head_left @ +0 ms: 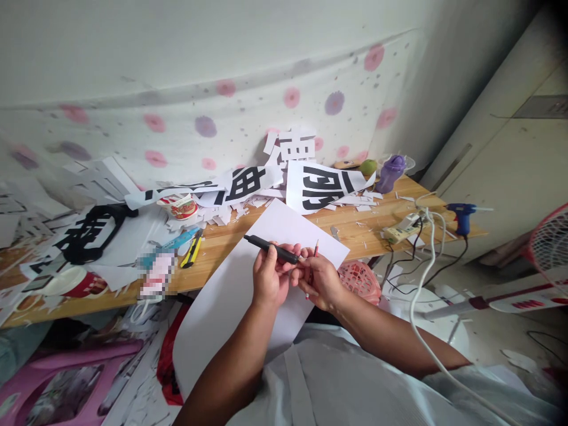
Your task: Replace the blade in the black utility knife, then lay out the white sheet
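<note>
My left hand (pixel 268 278) is closed around a thick black pen-shaped tool (pixel 261 242), whose thin end points up and left. At the tool's other end, the fingertips of my right hand (pixel 322 281) pinch close against it; whether they grip a small part there is hidden. A red pencil (pixel 316 248) with a dark point sticks up from between the fingers of my right hand. Both hands are over a large white sheet (pixel 231 302), which lies across the table's front edge and reaches toward my lap.
On the wooden table (pixel 350 231) lie printed character sheets (pixel 322 186), paper scraps, a yellow utility knife (pixel 192 248) and a paper cup (pixel 180 207). To the right are a purple bottle (pixel 391 174), a power strip (pixel 399 231), a blue glue gun (pixel 462 218) and a hanging white cable (pixel 415 307).
</note>
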A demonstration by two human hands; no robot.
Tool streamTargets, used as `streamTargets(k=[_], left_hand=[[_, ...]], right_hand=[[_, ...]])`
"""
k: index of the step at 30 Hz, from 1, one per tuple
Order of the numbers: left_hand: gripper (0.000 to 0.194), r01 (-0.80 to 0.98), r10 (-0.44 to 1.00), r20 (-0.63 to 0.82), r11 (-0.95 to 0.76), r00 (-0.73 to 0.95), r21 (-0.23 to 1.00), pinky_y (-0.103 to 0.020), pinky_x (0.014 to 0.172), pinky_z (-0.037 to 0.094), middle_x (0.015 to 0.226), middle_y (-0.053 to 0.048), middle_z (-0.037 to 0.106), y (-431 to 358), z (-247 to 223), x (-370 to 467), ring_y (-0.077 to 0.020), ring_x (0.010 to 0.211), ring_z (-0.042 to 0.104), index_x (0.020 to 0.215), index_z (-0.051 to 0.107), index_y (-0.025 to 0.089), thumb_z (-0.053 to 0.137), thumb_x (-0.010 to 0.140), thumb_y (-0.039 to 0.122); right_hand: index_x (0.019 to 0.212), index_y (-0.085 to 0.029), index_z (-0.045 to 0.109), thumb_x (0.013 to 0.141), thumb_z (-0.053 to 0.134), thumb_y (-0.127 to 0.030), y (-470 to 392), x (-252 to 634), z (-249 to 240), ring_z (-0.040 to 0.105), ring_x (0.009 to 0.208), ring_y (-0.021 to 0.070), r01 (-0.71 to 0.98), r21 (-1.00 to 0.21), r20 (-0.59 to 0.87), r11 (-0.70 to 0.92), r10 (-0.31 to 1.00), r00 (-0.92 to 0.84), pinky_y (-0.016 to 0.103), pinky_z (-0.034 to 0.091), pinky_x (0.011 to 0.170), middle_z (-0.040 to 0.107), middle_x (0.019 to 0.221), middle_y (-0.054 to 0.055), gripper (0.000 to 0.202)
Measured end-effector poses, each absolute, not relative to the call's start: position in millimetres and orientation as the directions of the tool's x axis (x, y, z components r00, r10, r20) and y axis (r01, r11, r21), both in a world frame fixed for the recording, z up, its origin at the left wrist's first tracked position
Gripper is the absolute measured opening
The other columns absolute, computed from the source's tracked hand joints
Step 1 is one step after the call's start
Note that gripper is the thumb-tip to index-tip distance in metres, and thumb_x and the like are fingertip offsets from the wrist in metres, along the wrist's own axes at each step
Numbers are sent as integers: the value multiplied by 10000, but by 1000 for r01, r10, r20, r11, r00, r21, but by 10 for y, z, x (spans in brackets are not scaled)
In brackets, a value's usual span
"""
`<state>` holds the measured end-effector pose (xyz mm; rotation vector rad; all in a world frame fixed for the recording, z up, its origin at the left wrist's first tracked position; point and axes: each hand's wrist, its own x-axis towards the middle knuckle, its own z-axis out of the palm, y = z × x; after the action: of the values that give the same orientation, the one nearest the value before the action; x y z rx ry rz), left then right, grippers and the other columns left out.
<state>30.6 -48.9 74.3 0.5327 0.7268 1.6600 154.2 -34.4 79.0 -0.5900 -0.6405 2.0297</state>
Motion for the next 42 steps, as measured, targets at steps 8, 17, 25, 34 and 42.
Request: streamTargets(k=[8,17,25,34,42], left_hand=[[352,-690,991,-33,-68,-133,721,-230,431,510,1000,-106,788,-463,713,257,-266,839,782,1104,659,214,852,922,445],[376,-655,999,-43,14,-29,756,-484,856,665,966,-79,781,-387,795,156,-317,988,802,1086,653,206,866,907,458],[378,-621,999,-48,53,25,782,-498,876,649,955,-82,772,-355,812,108,-307,958,803,1089,664,207,853,916,485],[325,-576,996,-54,81,64,813,-485,879,658,943,-80,765,-328,829,41,-293,925,801,1097,682,201,813,953,461],[358,-547,998,-46,59,36,835,-471,852,665,975,-98,781,-355,895,67,-297,949,801,1119,688,193,850,925,447]], right_hand=[[920,-210,526,722,660,-213,-269,1583,796,686,454,180,-547,-642,-233,-538,816,-529,159,177,265,837,881,148,239],[892,-165,585,705,605,-172,-206,1641,762,716,488,175,-513,-583,-261,-630,743,-616,152,165,271,843,899,184,188],[900,-153,611,774,587,-138,-215,1668,770,762,552,169,-509,-529,-291,-679,708,-643,135,184,286,837,866,169,128],[988,-154,594,795,551,-132,-222,1669,771,801,616,191,-466,-508,-314,-725,659,-683,133,168,303,841,886,172,199],[1032,-148,633,793,566,-151,-198,1722,737,759,564,163,-488,-496,-226,-718,650,-726,136,193,288,848,921,148,247]])
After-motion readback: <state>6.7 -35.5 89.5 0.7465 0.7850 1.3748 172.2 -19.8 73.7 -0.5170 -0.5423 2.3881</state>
